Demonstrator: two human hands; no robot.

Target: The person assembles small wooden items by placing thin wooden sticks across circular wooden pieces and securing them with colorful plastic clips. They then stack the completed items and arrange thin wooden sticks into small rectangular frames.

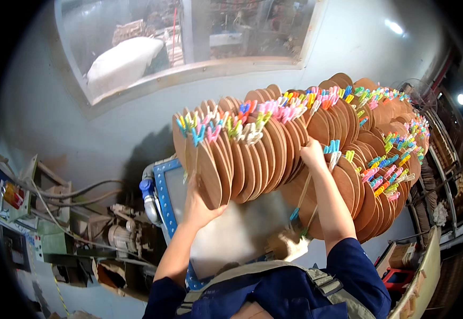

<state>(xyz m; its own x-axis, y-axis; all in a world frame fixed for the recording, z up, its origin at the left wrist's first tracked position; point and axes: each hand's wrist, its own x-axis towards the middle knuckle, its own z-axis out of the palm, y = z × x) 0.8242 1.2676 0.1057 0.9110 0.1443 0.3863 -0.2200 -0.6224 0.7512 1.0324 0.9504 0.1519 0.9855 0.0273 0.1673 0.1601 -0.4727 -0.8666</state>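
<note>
A long row of round brown discs (258, 165) stands on edge in front of me, with coloured clothespins (250, 127) clipped along the top. My left hand (202, 204) grips the left end of this row from below, its palm against the outermost disc. At the row's right end, my right hand (314, 154) is closed at the discs' edge; its fingertips are partly hidden. More discs with clothespins (377, 204) hang close beside my right forearm. A thin cord or strip (305, 194) runs down below my right hand, with a blue clothespin near its lower end.
Under the row is a pale metal surface with a blue, bolted rim (169, 204). A blue-capped pipe (147, 190) stands at its left. Machinery with a motor (122, 236) and cables is farther left. A wall with a window (189, 42) rises behind. A red object (397, 279) lies lower right.
</note>
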